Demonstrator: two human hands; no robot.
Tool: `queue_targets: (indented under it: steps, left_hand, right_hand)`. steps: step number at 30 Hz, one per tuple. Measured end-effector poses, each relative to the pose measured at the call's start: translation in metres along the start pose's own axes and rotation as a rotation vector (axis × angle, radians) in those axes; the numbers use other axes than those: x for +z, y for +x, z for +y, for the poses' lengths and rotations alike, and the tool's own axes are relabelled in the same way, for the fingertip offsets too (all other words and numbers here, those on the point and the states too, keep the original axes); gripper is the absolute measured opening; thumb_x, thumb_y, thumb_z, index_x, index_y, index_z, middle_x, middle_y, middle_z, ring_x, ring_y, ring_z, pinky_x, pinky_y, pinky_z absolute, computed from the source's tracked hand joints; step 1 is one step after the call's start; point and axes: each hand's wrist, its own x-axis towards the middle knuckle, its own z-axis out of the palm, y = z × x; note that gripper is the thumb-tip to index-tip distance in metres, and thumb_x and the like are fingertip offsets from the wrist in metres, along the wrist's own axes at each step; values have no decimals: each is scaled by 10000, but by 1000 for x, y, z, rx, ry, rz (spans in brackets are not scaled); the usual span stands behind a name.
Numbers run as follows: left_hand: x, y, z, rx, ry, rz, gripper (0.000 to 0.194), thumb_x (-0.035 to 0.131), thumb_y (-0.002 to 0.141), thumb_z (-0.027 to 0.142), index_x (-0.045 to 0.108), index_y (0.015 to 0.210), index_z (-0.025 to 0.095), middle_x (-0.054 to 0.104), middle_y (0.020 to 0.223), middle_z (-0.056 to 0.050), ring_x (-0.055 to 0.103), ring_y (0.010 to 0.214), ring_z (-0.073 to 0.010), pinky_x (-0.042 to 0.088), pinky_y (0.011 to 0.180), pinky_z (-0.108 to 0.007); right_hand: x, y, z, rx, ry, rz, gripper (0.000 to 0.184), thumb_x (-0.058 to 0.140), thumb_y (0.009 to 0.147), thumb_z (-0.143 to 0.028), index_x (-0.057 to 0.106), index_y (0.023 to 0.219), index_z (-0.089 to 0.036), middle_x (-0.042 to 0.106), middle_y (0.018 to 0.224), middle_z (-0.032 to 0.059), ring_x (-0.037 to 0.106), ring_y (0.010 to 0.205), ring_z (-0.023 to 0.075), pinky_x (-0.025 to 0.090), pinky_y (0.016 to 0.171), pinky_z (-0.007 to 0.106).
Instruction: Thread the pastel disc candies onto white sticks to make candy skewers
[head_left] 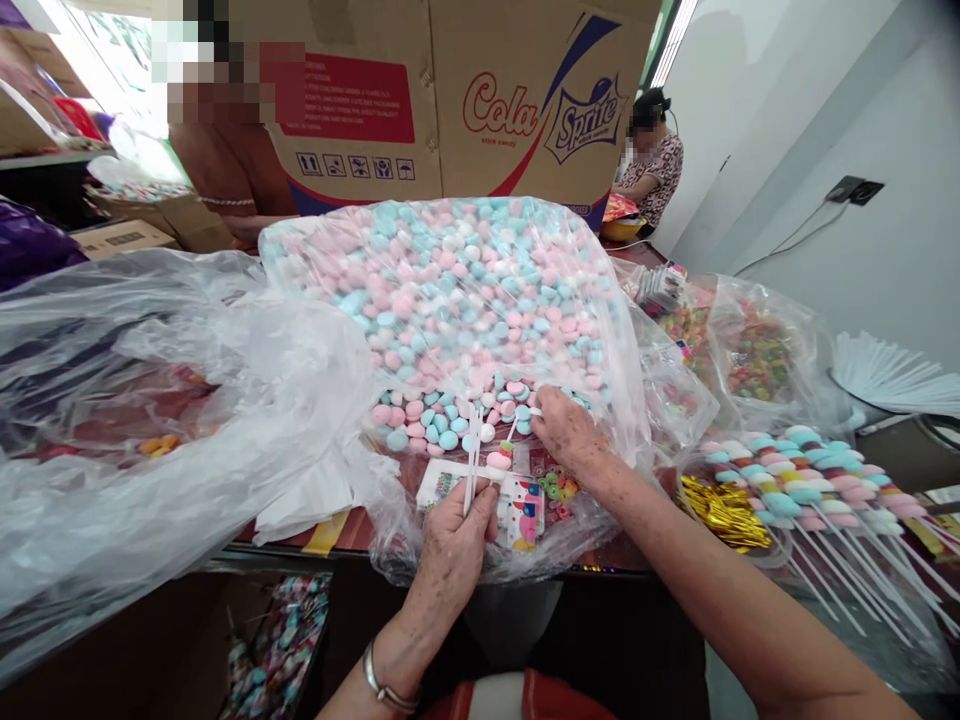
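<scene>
Skewer (499,460): near middle, a white stick carrying a pink sweet and a small coloured piece, its bare tip pointing far.
Left hand (457,525): your fingers grasp the skewer together with some bare sticks (473,455).
Right hand (566,430): your fingers are bent in at the loose marshmallows (446,420), beside a bit of white; whether they grip it cannot be told.
Threading: pinch the skewer low and firmly, keep the bare sticks angled away from its tip, and press each piece on through its centre; a soft one would probably split if you pushed it askew.
Counter (358,530): reddish brown, largely covered by clear plastic; printed cards (525,512) and gummy rings (556,487) lie near you, with gold ties (724,515) and loaded sticks (810,480) to your right.
Bag (624,370): bulging with pink, blue and white sweets, on the far side of your hands.
Room: a big carton (450,180) stands behind the bag; one person (225,155) is far left, another person (660,165) far right, near a pale wall (795,130).
</scene>
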Motion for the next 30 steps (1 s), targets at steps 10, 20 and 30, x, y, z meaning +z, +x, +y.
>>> queue_targets:
  steps: [10, 20, 30]
  left_hand:
    - [-1, 0, -3, -3, -26, -7, 330, 614, 836, 495, 650, 739, 181, 507, 492, 50, 357, 406, -87, 240, 400, -214]
    - [1, -1, -2, -49, -166, -20, 328, 630, 821, 489, 607, 761, 168, 499, 487, 70, 294, 379, -55, 195, 386, -193]
    - [1, -1, 4, -55, -167, -11, 320, 660, 793, 482, 620, 804, 165, 502, 473, 70, 286, 374, -52, 191, 374, -193]
  right_hand:
    - [12, -8, -16, -206, -83, -32, 236, 415, 954, -131, 591, 1110, -147, 649, 1121, 145, 605, 1039, 251, 458, 831, 329]
    - [29, -10, -13, -469, 33, 172, 151, 455, 950, -125, 600, 968, -161, 611, 998, 112, 562, 973, 244, 456, 873, 349]
    - [23, -10, -26, -285, 132, 85, 154, 488, 854, -69, 561, 956, -159, 595, 1004, 118, 556, 963, 249, 480, 857, 361]
